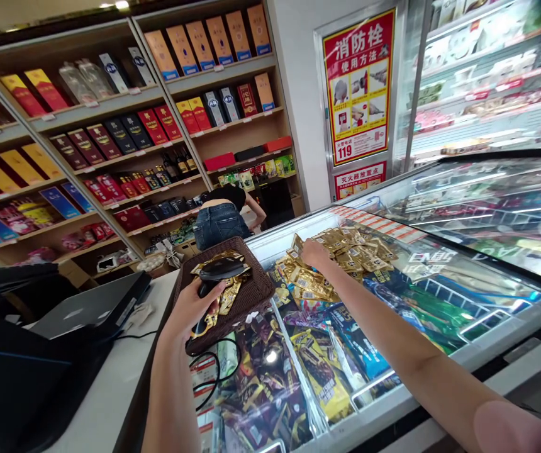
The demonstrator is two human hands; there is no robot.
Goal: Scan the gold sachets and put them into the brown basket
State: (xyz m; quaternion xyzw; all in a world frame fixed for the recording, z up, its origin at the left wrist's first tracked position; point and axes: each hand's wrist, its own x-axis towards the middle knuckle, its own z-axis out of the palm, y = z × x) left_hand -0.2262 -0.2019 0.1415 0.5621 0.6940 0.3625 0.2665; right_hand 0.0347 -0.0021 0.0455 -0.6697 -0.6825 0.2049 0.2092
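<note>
My left hand [199,305] is wrapped round the handle of a black barcode scanner [223,267], held over a dark brown woven basket [261,286]. Several gold foil packets [229,296] lie in the basket, partly covered by the scanner. On the glass freezer lid, my right hand [315,253] reaches into a spread heap of gold foil packets [346,251]. Its fingers are closed at the heap's left part, seemingly at one packet [297,244]. A black cable [218,371] loops below the basket.
Wrapped ice creams [322,371] lie inside the freezer under the glass [421,277]. A counter [105,371] with a dark machine [91,308] stands at left. A person [221,220] bends before shelves [110,100] of boxes. A red poster [359,88] hangs behind.
</note>
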